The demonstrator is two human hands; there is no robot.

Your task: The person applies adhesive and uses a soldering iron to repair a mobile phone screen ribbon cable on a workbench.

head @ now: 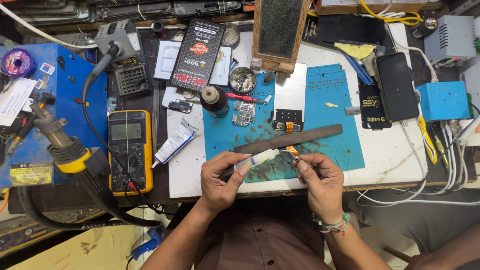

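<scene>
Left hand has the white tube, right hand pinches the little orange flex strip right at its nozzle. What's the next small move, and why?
Probably a gentle squeeze of the white tube with the left hand: its tip already meets the orange flex strip pinched in the right hand, both held just above the blue mat.

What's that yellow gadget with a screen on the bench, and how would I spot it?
Start at the blue work mat in the middle of the bench, then look left past the white glue tube. There lies the multimeter, flat on the dark surface. It alone has a bright yellow casing, with a grey screen above a round dial; a black cable crosses it.
</scene>
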